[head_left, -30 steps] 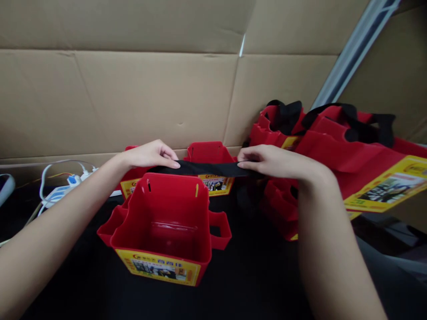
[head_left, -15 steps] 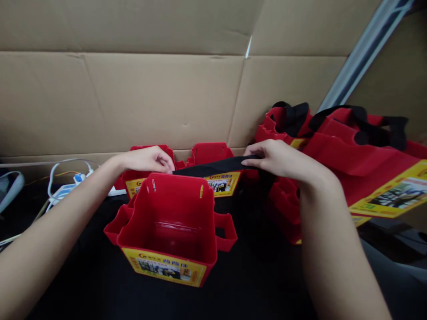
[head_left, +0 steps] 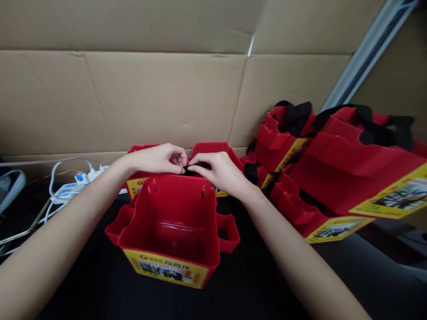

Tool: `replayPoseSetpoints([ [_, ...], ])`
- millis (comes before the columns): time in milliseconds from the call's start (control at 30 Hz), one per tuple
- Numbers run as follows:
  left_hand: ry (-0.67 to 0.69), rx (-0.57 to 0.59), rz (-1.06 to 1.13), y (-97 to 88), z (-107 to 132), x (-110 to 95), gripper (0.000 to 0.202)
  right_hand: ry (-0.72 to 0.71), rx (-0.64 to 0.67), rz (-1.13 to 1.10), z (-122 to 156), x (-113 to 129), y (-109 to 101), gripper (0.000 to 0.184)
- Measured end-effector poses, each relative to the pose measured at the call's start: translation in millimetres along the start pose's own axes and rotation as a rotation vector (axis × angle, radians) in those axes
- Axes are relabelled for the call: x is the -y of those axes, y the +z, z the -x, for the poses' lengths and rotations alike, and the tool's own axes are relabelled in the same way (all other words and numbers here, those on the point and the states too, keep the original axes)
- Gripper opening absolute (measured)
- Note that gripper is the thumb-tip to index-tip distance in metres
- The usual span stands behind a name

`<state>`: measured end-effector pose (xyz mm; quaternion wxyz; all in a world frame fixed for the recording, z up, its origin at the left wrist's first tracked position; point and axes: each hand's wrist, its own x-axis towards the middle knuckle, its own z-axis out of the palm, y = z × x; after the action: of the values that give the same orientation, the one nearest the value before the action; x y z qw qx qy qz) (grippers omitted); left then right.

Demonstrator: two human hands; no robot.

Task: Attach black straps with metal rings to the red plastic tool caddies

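Observation:
A red plastic box (head_left: 182,200) with a yellow printed label, side loops and slots in its tall back wall stands upright before me. Just behind that wall, my left hand (head_left: 163,158) and my right hand (head_left: 216,171) are close together. Both pinch a black strap (head_left: 199,167), its visible part bunched between the fingers. The rest of the strap is hidden by my right hand and the box wall. Two more red boxes stand behind my hands, one on the left (head_left: 136,175) and one on the right (head_left: 210,149).
Stacked red boxes with black straps (head_left: 333,164) stand on the right. A white power strip (head_left: 66,191) with plugs and cables lies at the left. A cardboard wall (head_left: 160,98) closes the back, with a metal post (head_left: 363,62) at the right.
My right hand has moved left, up to my left hand. The strap, stretched straight between the hands before, is now gathered. My left hand has shifted slightly right.

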<state>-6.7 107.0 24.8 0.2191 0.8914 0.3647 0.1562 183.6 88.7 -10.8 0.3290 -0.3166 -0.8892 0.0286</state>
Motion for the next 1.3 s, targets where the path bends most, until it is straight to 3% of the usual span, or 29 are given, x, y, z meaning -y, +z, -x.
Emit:
replayPoseSetpoints([
  [100,-0.050,0.026,0.033,4.8,-7.5,12.8,0.021,0.050,-0.145,-0.003,0.9,-0.2,-4.4,0.016],
  [200,-0.084,0.041,0.088,7.0,-5.4,27.2,0.027,0.132,-0.206,0.070,7.8,-13.6,-32.2,0.017],
  [300,-0.134,0.041,0.098,1.4,8.4,35.1,0.030,0.272,-0.099,0.168,19.2,-38.4,-67.1,0.015],
  [400,-0.168,0.025,0.084,-7.0,19.0,30.9,0.028,0.393,0.077,0.220,25.8,-50.8,-81.1,0.012],
  [500,-0.124,0.058,0.040,-8.4,13.4,11.6,0.028,0.260,0.113,0.110,20.5,-34.1,-63.5,0.032],
  [600,0.039,0.053,-0.148,-2.7,-1.4,-15.9,0.022,0.082,0.093,-0.074,9.3,-5.0,-34.3,0.053],
  [667,0.126,0.012,-0.246,0.7,-6.9,-31.4,0.019,0.028,0.093,-0.129,4.6,7.5,-22.9,0.049],
  [733,0.116,-0.032,-0.253,2.1,-4.9,-39.5,0.019,0.017,0.127,-0.170,4.0,10.1,-22.6,0.036],
  [867,-0.007,-0.176,-0.148,6.0,15.1,-29.3,0.022,0.119,0.342,-0.263,11.1,-7.8,-43.4,0.033],
  [1000,0.002,-0.006,0.042,17.1,36.3,-4.6,0.028,0.201,0.528,-0.388,17.3,-33.8,-56.6,0.034],
  [1067,0.006,0.053,0.076,20.7,44.3,2.7,0.024,0.206,0.573,-0.450,17.6,-41.3,-53.4,0.030],
  [1200,-0.031,0.039,0.101,20.1,54.6,5.2,0.021,0.140,0.637,-0.539,14.4,-39.1,-34.7,0.023],
  [1300,-0.043,0.038,0.127,18.9,57.7,4.2,0.021,0.132,0.598,-0.563,11.9,-31.3,-19.2,0.036],
])
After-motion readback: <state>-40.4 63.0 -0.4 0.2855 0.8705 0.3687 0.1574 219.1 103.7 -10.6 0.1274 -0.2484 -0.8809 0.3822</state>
